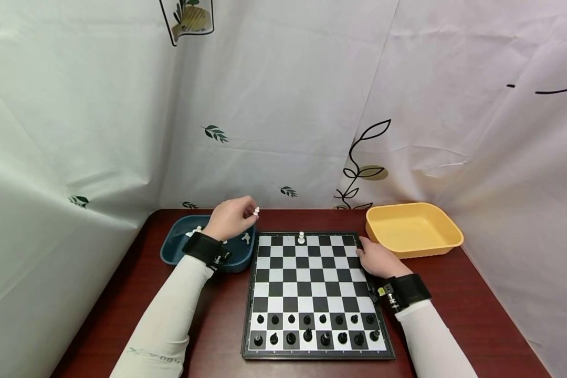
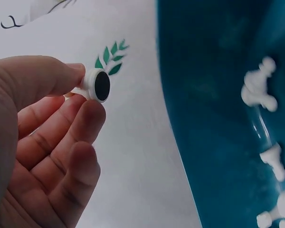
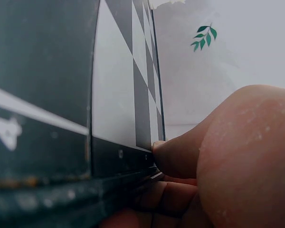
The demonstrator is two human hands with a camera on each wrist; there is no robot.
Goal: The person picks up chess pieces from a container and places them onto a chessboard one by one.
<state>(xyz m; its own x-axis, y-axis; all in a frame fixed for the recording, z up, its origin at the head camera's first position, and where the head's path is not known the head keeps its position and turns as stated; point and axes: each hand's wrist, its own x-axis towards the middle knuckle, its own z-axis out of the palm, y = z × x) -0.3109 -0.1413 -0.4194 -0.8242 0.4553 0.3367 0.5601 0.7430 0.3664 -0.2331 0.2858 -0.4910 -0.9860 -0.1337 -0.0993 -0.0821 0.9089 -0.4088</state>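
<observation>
My left hand (image 1: 230, 216) pinches a white chess piece (image 2: 96, 85) between thumb and fingertips, its dark round base facing the left wrist camera. That hand is above the blue tray (image 1: 170, 247), where several white pieces (image 2: 259, 84) lie. The chessboard (image 1: 288, 290) lies flat in the middle of the table. One white piece (image 1: 301, 238) stands on its far row, and black pieces (image 1: 307, 336) fill the two near rows. At the board's right edge my right hand (image 1: 380, 258) holds on, thumb over the rim and fingers low along the side.
A yellow tray (image 1: 413, 231) stands at the back right, beyond my right hand. The dark red table (image 1: 217, 325) runs back to a white cloth (image 1: 283, 105) printed with leaves, which also hangs along both sides.
</observation>
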